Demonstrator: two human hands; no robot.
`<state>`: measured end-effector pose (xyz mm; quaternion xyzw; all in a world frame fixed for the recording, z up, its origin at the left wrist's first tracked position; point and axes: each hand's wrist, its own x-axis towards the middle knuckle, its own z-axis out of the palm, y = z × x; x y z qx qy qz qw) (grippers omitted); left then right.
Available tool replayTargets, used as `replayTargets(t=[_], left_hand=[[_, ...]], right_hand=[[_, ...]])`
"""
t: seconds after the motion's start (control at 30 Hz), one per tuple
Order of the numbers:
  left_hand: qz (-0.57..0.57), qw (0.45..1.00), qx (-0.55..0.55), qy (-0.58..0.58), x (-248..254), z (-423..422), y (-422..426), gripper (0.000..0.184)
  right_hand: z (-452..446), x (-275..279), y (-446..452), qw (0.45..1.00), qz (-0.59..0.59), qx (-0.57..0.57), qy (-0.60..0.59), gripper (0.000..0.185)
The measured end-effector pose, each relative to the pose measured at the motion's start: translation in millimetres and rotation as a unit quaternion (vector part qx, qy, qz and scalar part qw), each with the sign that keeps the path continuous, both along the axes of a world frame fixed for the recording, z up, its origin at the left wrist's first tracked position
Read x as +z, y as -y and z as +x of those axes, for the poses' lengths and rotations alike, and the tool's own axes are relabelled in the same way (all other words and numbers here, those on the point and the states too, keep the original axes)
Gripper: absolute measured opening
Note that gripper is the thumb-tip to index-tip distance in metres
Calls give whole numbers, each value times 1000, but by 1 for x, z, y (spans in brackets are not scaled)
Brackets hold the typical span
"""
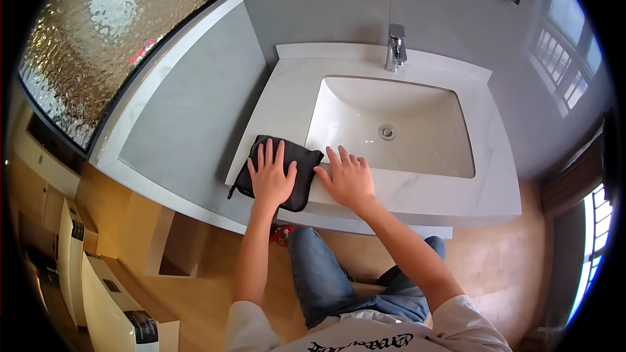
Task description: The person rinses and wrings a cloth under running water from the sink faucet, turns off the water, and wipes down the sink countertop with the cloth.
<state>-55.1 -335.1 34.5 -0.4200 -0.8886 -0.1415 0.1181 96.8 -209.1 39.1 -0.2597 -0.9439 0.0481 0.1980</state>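
Observation:
A black, flat fabric item (300,163) with a small loop or tab at its lower left corner lies on the countertop, left of the sink; whether it is a pouch or a folded cloth I cannot tell. On top of it rests my left hand (270,178), flat with the fingers spread. My right hand (349,179) is at the sink's front left rim, fingers apart and holding nothing. Its thumb comes close to the right edge of the black item. The white sink (365,107) has a round metal drain (387,132) in its basin.
A chrome faucet (395,49) stands behind the basin. The pale marble-patterned countertop (486,130) surrounds the sink. A grey half wall (195,104) topped by textured glass (111,39) rises at left. Cardboard boxes and white-fronted items (107,300) stand lower left.

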Motion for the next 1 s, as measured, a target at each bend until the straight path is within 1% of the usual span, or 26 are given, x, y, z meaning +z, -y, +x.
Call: replayTargets(t=[0.07,0.17,0.23,0.33,0.47,0.63,0.77,0.83,0.87,0.93,1.0], left_hand=[[-35,999,0,22,6,-14,-14,60],[-42,999,-15,13,0,-50,-44,61],[-51,998,4,29,3,-71,-70,62],[-57,996,49,56,7,-89,-104,63],[-46,993,76,73,9,-105,-130,63],[-33,994,89,57,3,-110,-137,62],[-31,994,86,58,3,-101,-130,62],[-27,995,76,50,2,-93,-119,62],[-30,995,78,46,1,-89,-113,62],[-23,997,63,37,1,-79,-103,63],[-20,997,65,28,0,-69,-94,62]], right_hand=[[0,-1,0,1000,-4,-1,3,60],[-1,1,-1,1000,-11,6,-4,59],[0,5,0,999,-23,20,-22,56],[-1,3,0,999,-10,16,-35,53],[-2,7,-2,999,-27,18,-17,51],[1,13,1,997,-68,17,-15,49],[1,8,-2,998,-56,18,-27,48],[1,9,1,996,-86,19,-20,56],[1,10,2,996,-89,20,-24,56],[3,14,5,994,72,-6,-83,66],[4,19,6,994,68,4,-84,69]])
